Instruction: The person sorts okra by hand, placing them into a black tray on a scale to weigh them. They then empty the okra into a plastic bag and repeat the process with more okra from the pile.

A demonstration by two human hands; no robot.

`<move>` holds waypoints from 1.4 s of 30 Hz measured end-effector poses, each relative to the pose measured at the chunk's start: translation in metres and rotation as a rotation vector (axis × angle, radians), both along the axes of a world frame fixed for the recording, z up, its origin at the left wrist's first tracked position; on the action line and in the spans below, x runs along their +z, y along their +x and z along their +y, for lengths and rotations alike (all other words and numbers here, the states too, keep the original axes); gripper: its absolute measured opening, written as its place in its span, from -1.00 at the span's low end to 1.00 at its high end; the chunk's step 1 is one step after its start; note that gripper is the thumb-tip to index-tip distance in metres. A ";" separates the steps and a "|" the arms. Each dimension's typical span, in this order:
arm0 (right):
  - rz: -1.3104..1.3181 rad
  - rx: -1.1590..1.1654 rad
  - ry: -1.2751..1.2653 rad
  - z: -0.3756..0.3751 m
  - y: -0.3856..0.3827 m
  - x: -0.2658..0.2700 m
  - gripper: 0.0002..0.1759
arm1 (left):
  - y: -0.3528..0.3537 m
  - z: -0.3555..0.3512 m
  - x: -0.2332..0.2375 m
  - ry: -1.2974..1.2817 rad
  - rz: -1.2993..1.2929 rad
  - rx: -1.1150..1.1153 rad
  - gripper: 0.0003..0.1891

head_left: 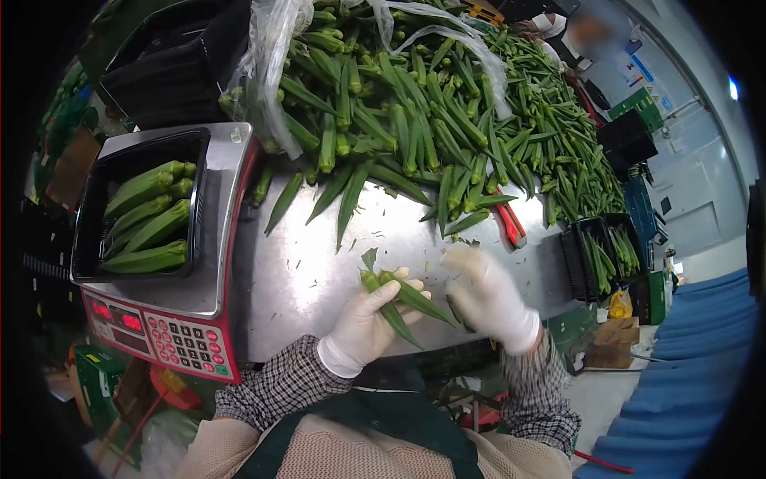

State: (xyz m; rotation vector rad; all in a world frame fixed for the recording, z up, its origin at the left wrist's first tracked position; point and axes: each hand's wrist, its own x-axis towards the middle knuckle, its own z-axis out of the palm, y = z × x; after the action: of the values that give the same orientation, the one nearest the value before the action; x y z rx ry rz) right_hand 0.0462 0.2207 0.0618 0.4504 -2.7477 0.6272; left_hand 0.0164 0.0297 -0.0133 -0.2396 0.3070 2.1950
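Observation:
My left hand [365, 319], in a white glove, is closed around two okra pods [399, 301] above the front of the metal table. The thumb lies across them and their tips point down to the right. My right hand [495, 299], also gloved, is just right of the pods and smeared by motion, so its fingers and anything in them cannot be made out. A red-handled cutter [509, 219] lies on the table beyond it. Behind both hands rises a large heap of okra [415, 112], partly under clear plastic.
To the left, a scale [219, 263] with red digits bears a black tray [191, 255] of okra. More black trays [581, 267] with okra stand at the right edge. Green scraps dot the metal table [279, 303]. Another person [570, 40] is at the far end.

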 end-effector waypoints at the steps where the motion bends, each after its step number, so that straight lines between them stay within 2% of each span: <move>1: 0.005 -0.126 0.067 0.019 -0.009 -0.009 -0.72 | 0.001 0.000 -0.001 0.008 0.012 0.003 -0.69; 2: 0.013 -0.252 0.133 0.037 -0.019 -0.022 -0.74 | 0.002 0.001 -0.002 0.010 0.010 -0.002 -0.68; 5: 0.111 -0.298 0.329 0.060 -0.044 -0.048 -0.78 | 0.000 0.001 -0.004 0.013 0.020 -0.002 -0.67; 9: 0.041 -0.342 0.438 0.068 -0.051 -0.040 -0.83 | 0.000 0.000 -0.008 0.051 0.048 0.006 -0.64; 12: 0.044 -0.453 -0.325 0.068 -0.034 -0.031 -0.85 | 0.000 0.000 -0.008 0.086 0.040 0.025 -0.62; 13: -0.055 -0.408 -0.740 0.065 -0.026 -0.028 -0.79 | 0.001 0.001 -0.007 0.096 0.031 0.025 -0.62; 16: -0.186 -0.279 -1.327 0.047 -0.009 -0.016 -0.70 | 0.003 0.003 -0.006 0.054 -0.003 0.005 -0.61; 17: -0.255 -0.224 -1.393 0.044 -0.007 -0.014 -0.64 | 0.002 0.002 -0.005 0.059 0.002 -0.004 -0.60; 23: -0.338 -0.069 -1.639 0.022 -0.012 -0.013 -0.67 | 0.000 -0.001 -0.004 0.075 0.024 -0.007 -0.58; 26: -0.249 -0.191 -1.431 0.007 -0.021 -0.024 -0.67 | 0.001 -0.001 -0.005 0.085 0.027 -0.008 -0.60; 27: -0.298 -0.260 -1.225 -0.002 -0.023 -0.026 -0.69 | 0.002 -0.001 -0.005 0.090 0.023 -0.011 -0.60; 28: -0.340 -0.251 -1.139 -0.021 -0.024 -0.016 -0.74 | 0.002 -0.001 -0.004 0.094 0.019 -0.019 -0.60; 30: -0.174 -0.241 -0.583 -0.023 -0.024 -0.026 -0.68 | 0.003 -0.002 -0.004 0.111 -0.015 -0.022 -0.61; 33: -0.054 -0.027 -0.525 -0.027 -0.016 -0.005 -0.61 | -0.002 -0.001 0.004 0.173 -0.071 -0.008 -0.61; 34: -0.115 0.080 -0.420 -0.032 -0.012 0.003 -0.59 | -0.001 -0.002 0.006 0.196 -0.096 -0.005 -0.61; 36: -0.229 0.290 -0.208 -0.044 -0.006 0.018 -0.55 | 0.002 0.000 0.002 0.062 -0.050 0.063 -0.60; 37: -0.235 0.291 -0.236 -0.048 -0.005 0.021 -0.55 | 0.002 0.001 0.000 -0.003 -0.024 0.097 -0.60; 40: -0.058 -0.006 -0.272 0.002 -0.025 0.010 -0.56 | 0.000 -0.005 0.001 -0.011 0.008 -0.017 -0.59; 42: 0.154 -0.347 -0.005 0.062 -0.051 -0.022 -0.59 | 0.000 -0.004 0.000 0.054 -0.034 -0.005 -0.59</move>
State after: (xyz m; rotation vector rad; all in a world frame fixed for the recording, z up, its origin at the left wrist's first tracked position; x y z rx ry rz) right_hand -0.0050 0.2829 0.0394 0.0142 -2.5871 0.4876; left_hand 0.0167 0.0256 -0.0136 -0.2454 0.2293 2.1888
